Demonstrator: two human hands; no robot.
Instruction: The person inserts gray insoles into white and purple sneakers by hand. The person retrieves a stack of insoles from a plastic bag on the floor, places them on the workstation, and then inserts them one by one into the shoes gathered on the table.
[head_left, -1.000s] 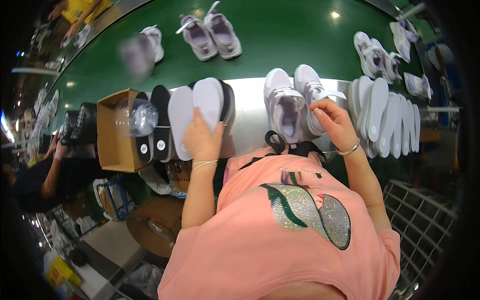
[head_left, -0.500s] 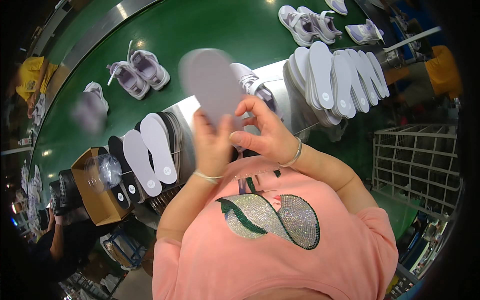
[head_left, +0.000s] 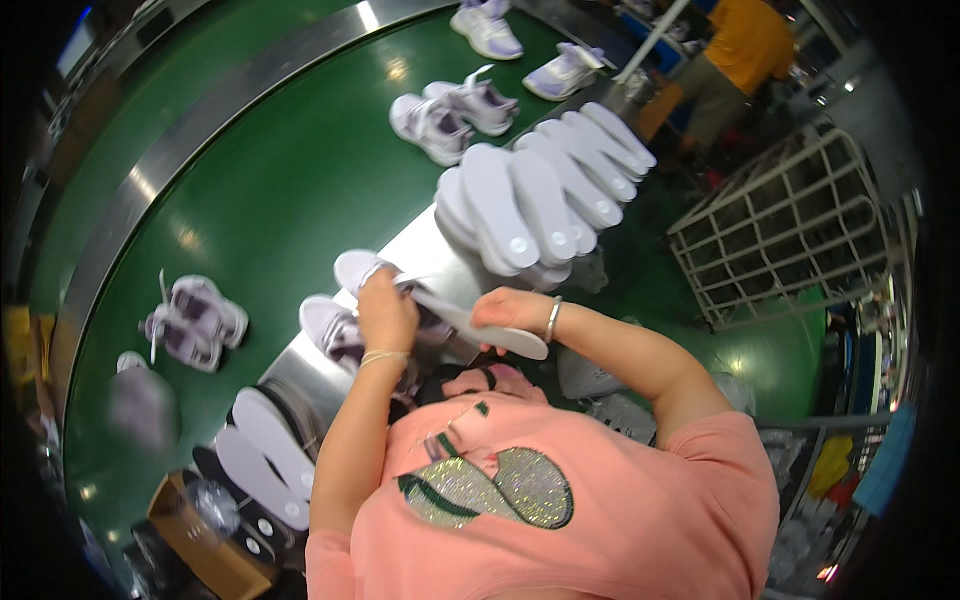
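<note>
My right hand [head_left: 502, 310] is closed on the heel half of a pale insole [head_left: 518, 343], which slants down to the right. The insole's other end points into the opening of a white and lilac sneaker [head_left: 357, 266]; how far in it reaches is hidden. My left hand [head_left: 388, 318] is closed on this sneaker near its opening, its fingers partly out of sight. Just left of that hand stands a second matching sneaker [head_left: 328, 322], on the metal ledge [head_left: 412, 242].
Stacks of pale insoles [head_left: 520, 205] lie farther right on the ledge, more insoles [head_left: 262, 455] to the left by a cardboard box [head_left: 195, 535]. Pairs of sneakers [head_left: 450, 115] stand on the green surface [head_left: 290, 160]. A wire cart [head_left: 790, 235] is at right.
The insole has gone from upright in both hands to slanting in my right hand, one end at the sneaker. My left hand has moved onto the sneaker. The whole view has turned.
</note>
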